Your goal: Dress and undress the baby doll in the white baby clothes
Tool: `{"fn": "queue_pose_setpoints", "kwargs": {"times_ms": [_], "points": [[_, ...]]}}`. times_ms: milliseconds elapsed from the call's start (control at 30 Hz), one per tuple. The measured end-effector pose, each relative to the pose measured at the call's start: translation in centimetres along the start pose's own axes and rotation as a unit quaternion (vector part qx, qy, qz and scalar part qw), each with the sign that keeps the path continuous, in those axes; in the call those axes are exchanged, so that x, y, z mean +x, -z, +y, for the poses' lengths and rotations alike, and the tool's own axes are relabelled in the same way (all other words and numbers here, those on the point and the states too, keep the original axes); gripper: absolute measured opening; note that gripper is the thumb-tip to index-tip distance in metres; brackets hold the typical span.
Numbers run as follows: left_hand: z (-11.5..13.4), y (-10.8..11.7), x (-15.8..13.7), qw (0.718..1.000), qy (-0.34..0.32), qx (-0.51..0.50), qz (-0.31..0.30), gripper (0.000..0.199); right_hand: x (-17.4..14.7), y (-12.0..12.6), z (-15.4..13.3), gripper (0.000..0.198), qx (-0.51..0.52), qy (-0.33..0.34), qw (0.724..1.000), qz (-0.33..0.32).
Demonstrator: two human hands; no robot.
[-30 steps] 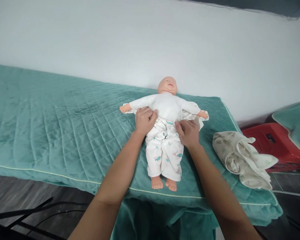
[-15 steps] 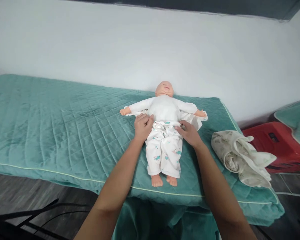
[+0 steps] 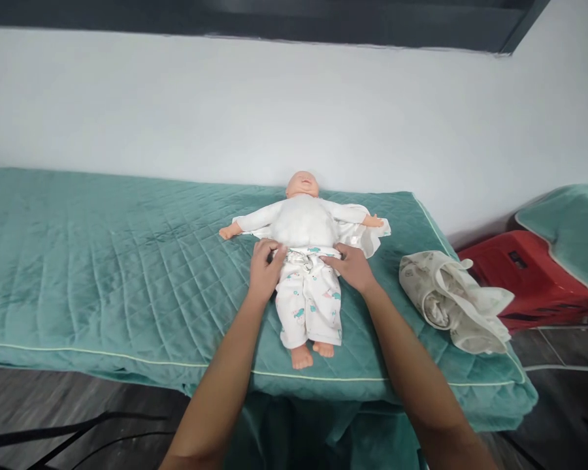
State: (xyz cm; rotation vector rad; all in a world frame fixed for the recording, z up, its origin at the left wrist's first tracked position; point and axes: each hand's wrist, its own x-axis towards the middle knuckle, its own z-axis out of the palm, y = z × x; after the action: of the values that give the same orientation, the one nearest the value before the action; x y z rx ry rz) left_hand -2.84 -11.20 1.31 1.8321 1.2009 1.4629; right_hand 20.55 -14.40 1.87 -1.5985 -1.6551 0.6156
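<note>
A baby doll (image 3: 304, 219) lies on its back with arms spread, its head toward the wall and its feet toward me. White printed pants (image 3: 308, 300) cover its legs up to the waist, leaving the white torso bare above the waistband. My left hand (image 3: 266, 267) grips the waistband at the doll's hip on the left, thumb and fingers closed. On the opposite hip, my right hand (image 3: 353, 264) pinches the other side of the waistband. A white cloth garment (image 3: 360, 238) is spread beneath the doll's arms and back.
The doll rests on a bed with a green quilted cover (image 3: 127, 274). A rolled, printed cream cloth (image 3: 453, 300) lies at the right end. Beyond it stands a red case (image 3: 534, 281) partly under green fabric. A white wall (image 3: 200, 111) runs behind.
The view has tilted up and shifted right. My left fingers have come round the waistband edge, and the doll's legs have turned slightly. Both hands stay at the pants' waist.
</note>
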Motion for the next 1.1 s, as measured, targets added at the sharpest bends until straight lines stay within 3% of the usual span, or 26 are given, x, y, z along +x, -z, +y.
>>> {"fn": "queue_pose_setpoints", "kwargs": {"times_ms": [67,233,467,667,800,967,1100], "points": [[0.1,0.4,-0.4,1.0,0.006,-0.003,-0.029,0.014,-0.2,-0.2,-0.3,0.048,0.038,-0.016,0.999,0.016],[0.8,1.2,-2.1,0.996,0.042,-0.021,-0.08,0.025,-0.5,-0.5,-1.0,0.05,0.088,-0.043,0.994,0.049],[1.5,2.0,-4.7,0.991,0.092,-0.044,-0.09,0.024,-0.4,-0.7,-0.7,0.032,0.083,-0.044,0.993,0.068],[1.2,1.6,-5.3,0.974,0.077,-0.166,-0.136,0.075,-0.1,-0.7,-0.8,0.028,0.125,-0.031,0.986,0.102],[1.3,0.6,-4.1,0.985,0.046,-0.135,-0.101,0.061,-1.0,-0.5,-1.8,0.035,0.144,-0.049,0.982,0.112],[1.7,0.2,-2.5,0.986,0.035,-0.121,-0.113,0.055,-4.1,-0.2,-2.9,0.049,0.175,-0.09,0.978,0.066],[1.7,0.0,-1.3,0.989,0.021,-0.093,-0.111,0.049,-4.7,-0.2,-2.6,0.047,0.188,-0.082,0.978,0.041]]}}
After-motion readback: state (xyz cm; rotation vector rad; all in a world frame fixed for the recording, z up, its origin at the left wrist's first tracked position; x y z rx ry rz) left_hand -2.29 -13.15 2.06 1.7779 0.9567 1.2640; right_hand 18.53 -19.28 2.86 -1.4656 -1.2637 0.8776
